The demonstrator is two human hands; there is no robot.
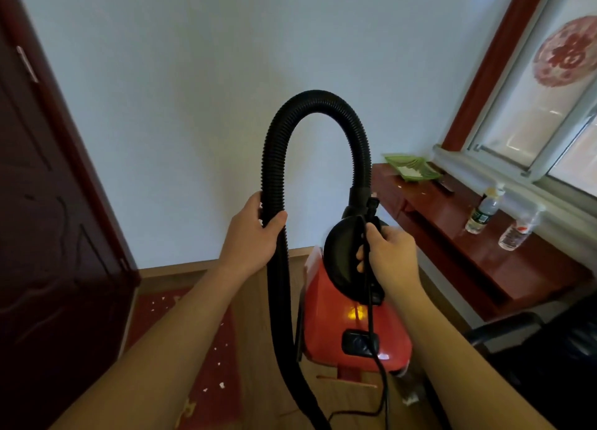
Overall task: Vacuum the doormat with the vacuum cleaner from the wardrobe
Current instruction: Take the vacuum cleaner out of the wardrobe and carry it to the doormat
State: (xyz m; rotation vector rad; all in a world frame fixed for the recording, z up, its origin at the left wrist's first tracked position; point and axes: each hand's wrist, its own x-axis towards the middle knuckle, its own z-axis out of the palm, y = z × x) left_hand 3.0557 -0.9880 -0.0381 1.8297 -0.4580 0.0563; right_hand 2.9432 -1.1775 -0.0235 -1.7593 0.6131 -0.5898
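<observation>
The red vacuum cleaner (352, 329) hangs in the centre-right of the frame, lifted by its black handle (339, 255), around which the right hand (391, 255) curls, its fingers also trapping the black cord (371, 316). The left hand (252, 236) wraps around the looping black hose (277, 139) at centre. The red doormat (223, 358), speckled with white bits, lies at lower left beside a dark door (48, 236); two bottles (484, 210) stand on a red ledge (452, 223) at right.

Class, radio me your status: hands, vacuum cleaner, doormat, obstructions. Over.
Status: left hand grips hose; right hand grips vacuum cleaner handle and cord. Doormat littered with white scraps. Nothing seen blocking it.
</observation>
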